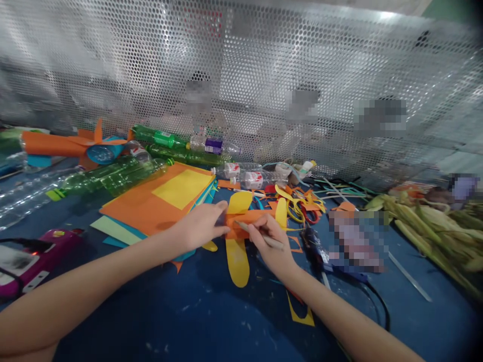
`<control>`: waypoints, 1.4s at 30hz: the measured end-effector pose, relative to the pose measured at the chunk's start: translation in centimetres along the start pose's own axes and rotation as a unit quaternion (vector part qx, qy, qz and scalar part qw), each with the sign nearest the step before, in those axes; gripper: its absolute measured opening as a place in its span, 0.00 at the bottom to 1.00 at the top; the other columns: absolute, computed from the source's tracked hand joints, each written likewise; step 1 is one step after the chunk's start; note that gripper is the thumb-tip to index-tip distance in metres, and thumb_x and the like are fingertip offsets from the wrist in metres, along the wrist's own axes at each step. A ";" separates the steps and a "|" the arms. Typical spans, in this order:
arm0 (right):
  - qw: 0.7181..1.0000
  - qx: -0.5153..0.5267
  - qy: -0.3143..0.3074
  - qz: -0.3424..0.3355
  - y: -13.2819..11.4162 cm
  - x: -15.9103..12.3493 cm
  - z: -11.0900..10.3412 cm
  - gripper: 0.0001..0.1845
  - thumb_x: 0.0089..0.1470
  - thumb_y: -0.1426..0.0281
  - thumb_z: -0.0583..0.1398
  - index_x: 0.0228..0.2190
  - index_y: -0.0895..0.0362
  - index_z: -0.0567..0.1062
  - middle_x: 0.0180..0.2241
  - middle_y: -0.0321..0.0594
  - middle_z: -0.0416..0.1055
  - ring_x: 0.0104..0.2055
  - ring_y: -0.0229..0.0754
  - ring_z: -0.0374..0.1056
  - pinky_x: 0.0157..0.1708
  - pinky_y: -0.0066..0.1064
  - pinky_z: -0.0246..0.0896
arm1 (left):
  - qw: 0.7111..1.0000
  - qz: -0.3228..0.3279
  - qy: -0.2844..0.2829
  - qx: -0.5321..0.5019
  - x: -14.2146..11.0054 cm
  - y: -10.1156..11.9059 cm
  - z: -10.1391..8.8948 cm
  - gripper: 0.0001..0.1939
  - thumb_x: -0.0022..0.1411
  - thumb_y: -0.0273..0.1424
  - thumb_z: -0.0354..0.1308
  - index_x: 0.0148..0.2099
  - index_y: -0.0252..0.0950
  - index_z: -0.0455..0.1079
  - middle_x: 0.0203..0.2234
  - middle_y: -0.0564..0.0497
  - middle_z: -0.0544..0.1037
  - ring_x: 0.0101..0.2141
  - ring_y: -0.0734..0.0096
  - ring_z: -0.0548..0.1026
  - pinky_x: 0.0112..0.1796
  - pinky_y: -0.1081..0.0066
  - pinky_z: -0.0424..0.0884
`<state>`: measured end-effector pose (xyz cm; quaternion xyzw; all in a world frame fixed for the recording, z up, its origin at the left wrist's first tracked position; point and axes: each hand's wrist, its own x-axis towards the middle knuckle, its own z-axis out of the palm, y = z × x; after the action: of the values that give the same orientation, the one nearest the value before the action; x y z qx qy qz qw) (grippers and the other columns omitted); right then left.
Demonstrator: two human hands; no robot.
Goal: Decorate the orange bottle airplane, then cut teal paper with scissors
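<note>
In the middle of the blue table lies a paper airplane with an orange body (254, 217), long yellow wings (238, 269) and a yellow tail piece (281, 214). My left hand (202, 226) grips the body's left end between thumb and fingers, steadying it against the table. Something dark shows between those fingers, too blurred to name. My right hand (272, 244) is closed round a slim beige pencil (269, 240), its tip touching the orange body between the wings. The fingertips of that hand partly cover the body.
Stacked coloured paper (139, 201) lies left of the airplane. Plastic bottles (124, 173) and an orange paper model (56, 144) line the back left. Scissors (296, 210), paper scraps and a blue glue gun (320, 254) with a cord are right; corn husks (418, 221) lie farther right. A perforated metal panel (241, 90) stands behind.
</note>
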<state>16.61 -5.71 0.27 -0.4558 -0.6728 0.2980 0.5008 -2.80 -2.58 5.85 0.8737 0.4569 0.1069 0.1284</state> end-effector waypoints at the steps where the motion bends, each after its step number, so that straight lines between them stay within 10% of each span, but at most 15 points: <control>1: 1.000 -0.002 -0.001 -0.001 0.0 0.0 0.0 0.11 0.56 0.64 0.56 0.25 0.53 0.61 0.19 0.29 0.57 0.19 0.33 0.53 0.20 0.26 0.49 | 1.000 0.000 0.000 0.000 0.0 0.0 0.0 0.12 0.60 0.38 0.54 0.42 0.35 0.62 0.33 0.48 0.74 0.33 0.62 0.72 0.32 0.68 0.62; 42: 0.999 -0.035 -0.029 0.022 -0.5 0.0 -0.2 0.14 0.52 0.67 0.57 0.21 0.53 0.57 0.15 0.25 0.50 0.16 0.31 0.45 0.16 0.25 0.41 | 1.000 -0.009 -0.016 0.017 -0.3 0.3 0.2 0.14 0.59 0.37 0.54 0.43 0.35 0.60 0.32 0.48 0.74 0.33 0.60 0.73 0.30 0.68 0.63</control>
<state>16.63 -5.92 0.78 -0.4786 -0.6871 0.2983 0.4581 -2.73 -3.04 5.77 0.8733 0.4643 0.0842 0.1213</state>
